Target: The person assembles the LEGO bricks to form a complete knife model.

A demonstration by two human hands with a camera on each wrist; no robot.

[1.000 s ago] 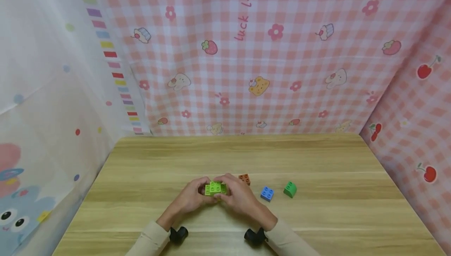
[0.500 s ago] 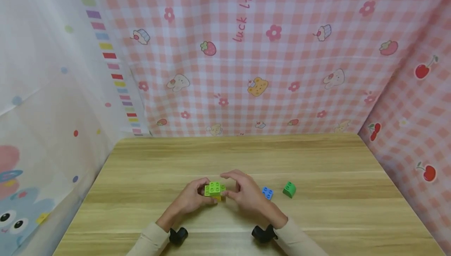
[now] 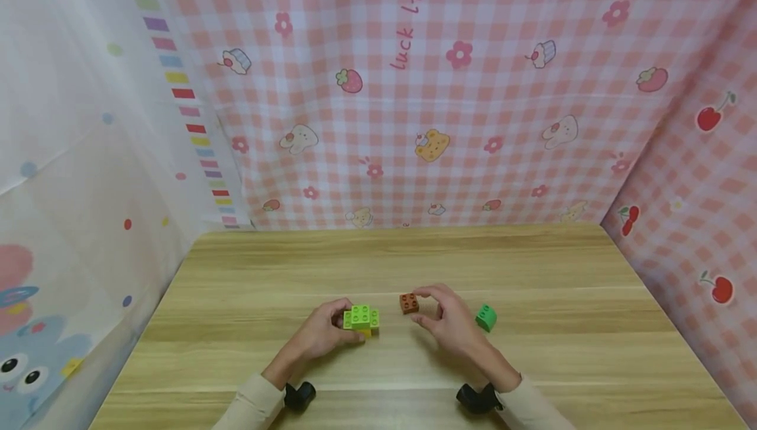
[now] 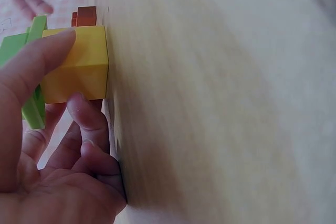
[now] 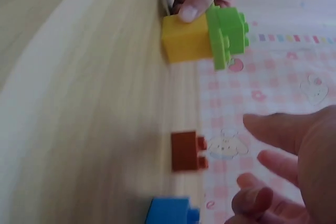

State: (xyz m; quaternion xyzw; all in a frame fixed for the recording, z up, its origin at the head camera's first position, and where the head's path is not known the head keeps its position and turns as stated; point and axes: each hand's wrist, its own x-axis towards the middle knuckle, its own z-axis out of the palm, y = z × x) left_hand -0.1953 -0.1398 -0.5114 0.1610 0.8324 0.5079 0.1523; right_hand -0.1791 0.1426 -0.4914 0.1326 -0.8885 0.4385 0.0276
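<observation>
My left hand holds a small stack of building bricks on the table, thumb on one side and fingers on the other. At the bottom of the stack is a yellow brick; over it lies a flat lime green piece topped by a lime green brick. Thumb and fingers apart, my right hand hovers just right of a brown brick and holds nothing. A blue brick shows low in the right wrist view; in the head view the right hand hides it.
A green brick with a curved top sits right of my right hand. The wooden table ends at a pink checked cloth behind, with more cloth on both sides. Black devices sit at both wrists.
My right hand has let go of the stack and moved right, past the brown brick, now covering the blue one in the head view. The left hand keeps its hold on the stack.
</observation>
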